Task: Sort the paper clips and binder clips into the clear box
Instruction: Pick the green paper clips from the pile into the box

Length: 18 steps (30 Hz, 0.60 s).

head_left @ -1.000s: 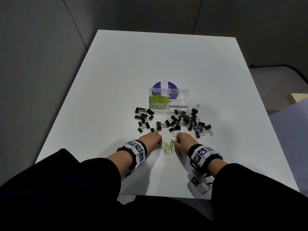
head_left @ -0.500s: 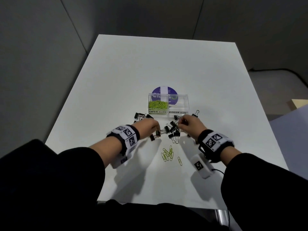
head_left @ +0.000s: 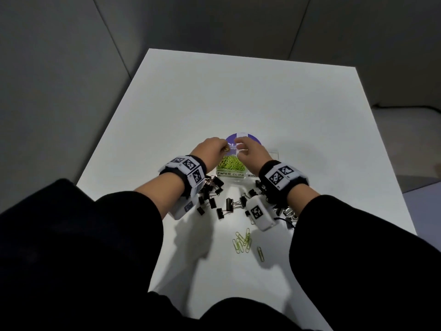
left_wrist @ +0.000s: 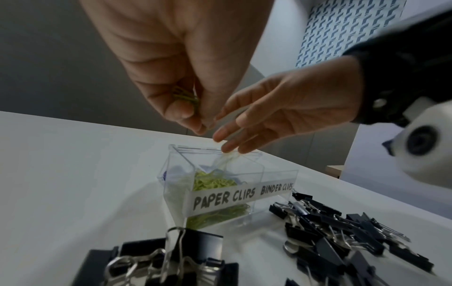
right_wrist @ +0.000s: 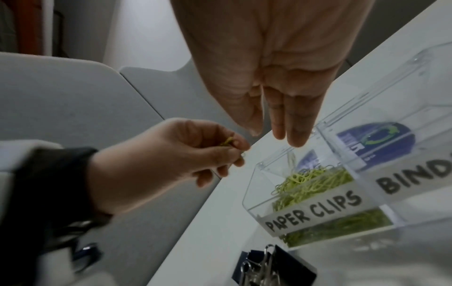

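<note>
Left hand pinching green paper clips (fingers curled), right hand loose

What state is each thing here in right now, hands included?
Left hand: pinching green paper clips above the box.
Right hand: open, fingers straight over the box.
Clear box: open; paper-clip side part full, binder side looks empty.
Binder clips: loose on the table.
Loose paper clips: lying on the table.

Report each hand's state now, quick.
Left hand: closed, pinching green paper clips.
Right hand: open, fingers straight, holding nothing.
</note>
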Each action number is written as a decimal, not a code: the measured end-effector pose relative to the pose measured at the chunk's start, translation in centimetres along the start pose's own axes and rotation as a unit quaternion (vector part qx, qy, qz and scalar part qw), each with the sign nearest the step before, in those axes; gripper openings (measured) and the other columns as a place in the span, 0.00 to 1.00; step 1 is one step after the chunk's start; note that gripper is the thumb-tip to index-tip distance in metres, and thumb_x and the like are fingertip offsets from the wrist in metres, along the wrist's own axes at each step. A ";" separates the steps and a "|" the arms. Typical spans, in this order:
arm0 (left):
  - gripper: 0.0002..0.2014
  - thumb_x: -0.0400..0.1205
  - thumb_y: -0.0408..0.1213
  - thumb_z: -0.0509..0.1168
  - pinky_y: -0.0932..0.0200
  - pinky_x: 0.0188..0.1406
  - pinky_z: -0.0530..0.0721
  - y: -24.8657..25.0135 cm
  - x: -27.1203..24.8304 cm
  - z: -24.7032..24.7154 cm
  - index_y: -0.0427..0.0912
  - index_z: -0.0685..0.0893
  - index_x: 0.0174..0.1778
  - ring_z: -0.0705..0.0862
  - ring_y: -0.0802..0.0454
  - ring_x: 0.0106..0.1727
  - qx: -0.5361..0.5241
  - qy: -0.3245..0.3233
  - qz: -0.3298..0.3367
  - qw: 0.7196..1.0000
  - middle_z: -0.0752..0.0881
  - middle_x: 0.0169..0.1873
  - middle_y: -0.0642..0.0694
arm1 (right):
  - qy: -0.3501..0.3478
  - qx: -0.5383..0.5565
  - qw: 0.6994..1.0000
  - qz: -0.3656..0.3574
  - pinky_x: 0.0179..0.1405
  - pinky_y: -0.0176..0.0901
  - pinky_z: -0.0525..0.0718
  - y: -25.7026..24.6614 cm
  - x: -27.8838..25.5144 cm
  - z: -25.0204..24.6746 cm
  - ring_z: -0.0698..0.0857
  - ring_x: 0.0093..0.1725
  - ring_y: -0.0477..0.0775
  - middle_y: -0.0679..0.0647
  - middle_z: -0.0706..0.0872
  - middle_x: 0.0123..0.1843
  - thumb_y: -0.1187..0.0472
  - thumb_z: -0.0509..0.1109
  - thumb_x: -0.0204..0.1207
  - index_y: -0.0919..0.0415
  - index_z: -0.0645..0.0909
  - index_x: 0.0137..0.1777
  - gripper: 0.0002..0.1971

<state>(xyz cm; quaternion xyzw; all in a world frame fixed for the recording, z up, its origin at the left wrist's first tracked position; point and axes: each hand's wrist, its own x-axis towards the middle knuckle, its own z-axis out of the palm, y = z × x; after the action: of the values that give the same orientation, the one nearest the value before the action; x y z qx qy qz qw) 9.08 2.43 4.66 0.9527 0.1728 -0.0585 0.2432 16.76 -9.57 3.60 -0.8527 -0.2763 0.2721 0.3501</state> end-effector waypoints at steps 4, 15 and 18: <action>0.15 0.84 0.37 0.59 0.52 0.64 0.78 0.8 1.2 0.9 0.42 0.78 0.67 0.81 0.45 0.63 0.005 -0.033 0.013 0.999 0.83 0.63 0.43 | 0.017 0.021 0.999 -0.029 0.53 0.44 0.83 1.6 -2.6 -1.6 0.82 0.49 0.53 0.60 0.84 0.57 0.70 0.61 0.78 0.64 0.78 0.61 0.13; 0.19 0.81 0.42 0.63 0.57 0.62 0.77 1.6 -6.8 7.5 0.49 0.76 0.69 0.76 0.50 0.65 0.144 -0.201 0.298 0.922 0.77 0.66 0.47 | -0.178 -0.300 0.937 0.011 0.39 0.39 0.77 9.1 -12.8 0.5 0.81 0.43 0.52 0.54 0.85 0.44 0.48 0.67 0.75 0.58 0.79 0.46 0.12; 0.26 0.78 0.45 0.66 0.51 0.68 0.73 1.7 -8.4 9.6 0.49 0.71 0.74 0.72 0.47 0.71 0.200 -0.249 0.330 0.888 0.71 0.73 0.46 | -0.168 -0.342 0.925 0.015 0.42 0.44 0.76 9.7 -14.8 2.1 0.84 0.50 0.56 0.54 0.85 0.51 0.43 0.67 0.72 0.59 0.80 0.48 0.18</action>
<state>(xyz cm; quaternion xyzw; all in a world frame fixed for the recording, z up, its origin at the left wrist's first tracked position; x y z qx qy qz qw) 1.56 -6.12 -1.34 0.9373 -0.2330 -0.2439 0.0882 7.75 -24.24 -0.88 -0.8665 -0.3941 0.3059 -0.0182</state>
